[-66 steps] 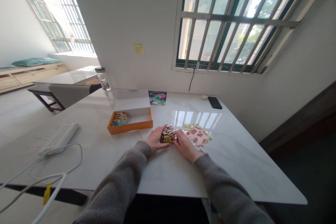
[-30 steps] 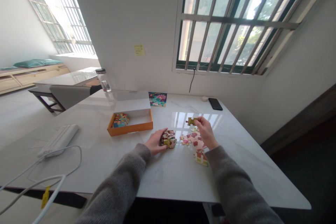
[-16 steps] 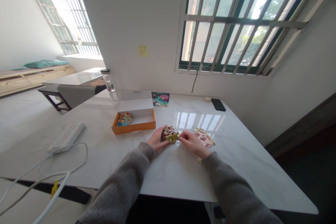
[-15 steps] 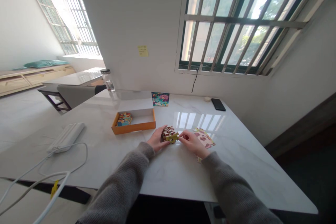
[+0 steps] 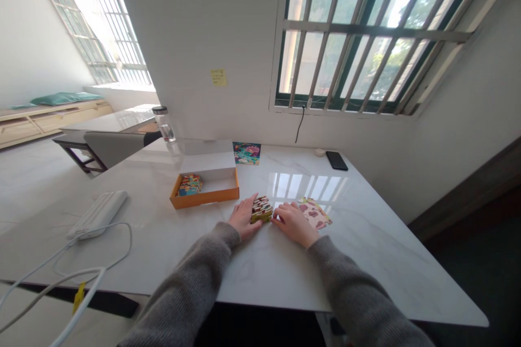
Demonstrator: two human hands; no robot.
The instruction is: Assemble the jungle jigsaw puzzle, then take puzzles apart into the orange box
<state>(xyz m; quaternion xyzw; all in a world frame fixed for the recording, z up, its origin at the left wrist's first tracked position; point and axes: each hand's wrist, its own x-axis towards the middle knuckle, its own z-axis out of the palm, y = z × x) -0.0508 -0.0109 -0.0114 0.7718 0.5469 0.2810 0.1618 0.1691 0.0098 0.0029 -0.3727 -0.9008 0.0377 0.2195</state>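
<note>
My left hand (image 5: 245,218) is wrapped round the left side of a stack of puzzle pieces (image 5: 261,209) on the white marbled table. Close to the stack's right side is my right hand (image 5: 293,222), its fingers curled together; whether they hold a piece is hidden. Just beyond my right hand lies a joined patch of pink and brown puzzle pieces (image 5: 315,213), partly behind the hand. To the left, an orange box (image 5: 205,197) holds more puzzle pieces (image 5: 190,185) in its left part.
A colourful picture card (image 5: 246,153) lies behind the box. A black phone (image 5: 336,161) is at the back right, a clear bottle (image 5: 165,125) at the back left. On the left are a white power strip (image 5: 100,214) and cables. A yellow note (image 5: 218,77) is on the wall.
The olive piece that stuck out between my hands now sits against the stack. My right hand has lowered slightly beside it. The view has shifted a little.
</note>
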